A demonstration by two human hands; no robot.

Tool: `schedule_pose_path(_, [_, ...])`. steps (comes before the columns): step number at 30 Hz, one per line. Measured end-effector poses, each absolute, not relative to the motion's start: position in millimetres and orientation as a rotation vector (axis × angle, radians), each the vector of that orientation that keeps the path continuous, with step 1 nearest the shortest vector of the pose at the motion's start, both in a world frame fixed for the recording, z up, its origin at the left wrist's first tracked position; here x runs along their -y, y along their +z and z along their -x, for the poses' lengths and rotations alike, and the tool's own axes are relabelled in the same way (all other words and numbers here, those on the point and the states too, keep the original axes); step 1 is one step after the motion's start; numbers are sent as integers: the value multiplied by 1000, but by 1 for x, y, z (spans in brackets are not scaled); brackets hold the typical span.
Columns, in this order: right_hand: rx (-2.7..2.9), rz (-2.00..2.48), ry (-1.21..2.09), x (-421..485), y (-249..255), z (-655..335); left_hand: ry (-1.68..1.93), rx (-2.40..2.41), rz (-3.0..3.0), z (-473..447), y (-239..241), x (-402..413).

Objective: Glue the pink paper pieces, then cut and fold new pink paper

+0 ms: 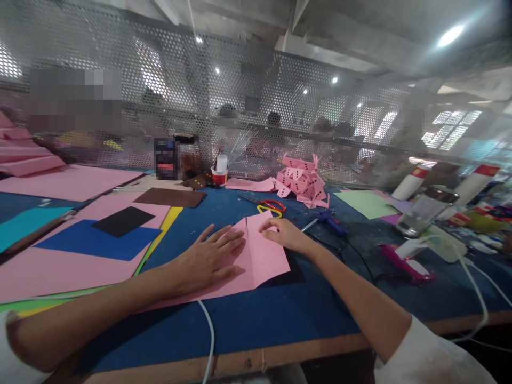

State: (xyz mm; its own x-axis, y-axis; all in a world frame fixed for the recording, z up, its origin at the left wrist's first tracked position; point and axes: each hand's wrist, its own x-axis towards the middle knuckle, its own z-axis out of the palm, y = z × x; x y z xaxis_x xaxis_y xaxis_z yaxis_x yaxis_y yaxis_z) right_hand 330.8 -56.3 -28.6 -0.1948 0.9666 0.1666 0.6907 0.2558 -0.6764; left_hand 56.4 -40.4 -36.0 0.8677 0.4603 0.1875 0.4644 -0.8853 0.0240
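A pink sheet of paper (262,256) lies on the blue tabletop (280,314), creased down its middle. My left hand (208,258) lies flat on its left half, fingers spread and stretched out. My right hand (282,234) is at the sheet's upper right edge, fingers curled and pinching the paper's edge. A dark sheet pokes out from under the pink paper's right side.
Stacked coloured sheets (92,240) cover the left. Red and yellow scissors (270,207), a blue glue gun (330,221), a pile of pink cut pieces (304,181), a red cup (219,176), a pink glue gun (406,261), bottles (410,184) and a white cable (208,330) surround the work spot. A perforated metal screen stands behind.
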Motion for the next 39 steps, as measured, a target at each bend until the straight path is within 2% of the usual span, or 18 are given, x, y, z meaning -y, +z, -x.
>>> schedule_pose_path(8, [1869, 1523, 533, 53, -33, -331, -262, 720, 3001, -57, -30, 44])
schedule_pose_path(23, [1915, 1576, 603, 58, -28, -329, -282, 741, 3035, -57, -36, 42])
schedule_pose_path(31, [1925, 1611, 608, 57, -29, -329, -180, 775, 3068, -58, -30, 45])
schedule_pose_path(39, [1901, 1566, 610, 59, -26, -329, -270, 747, 3070, -57, -34, 43])
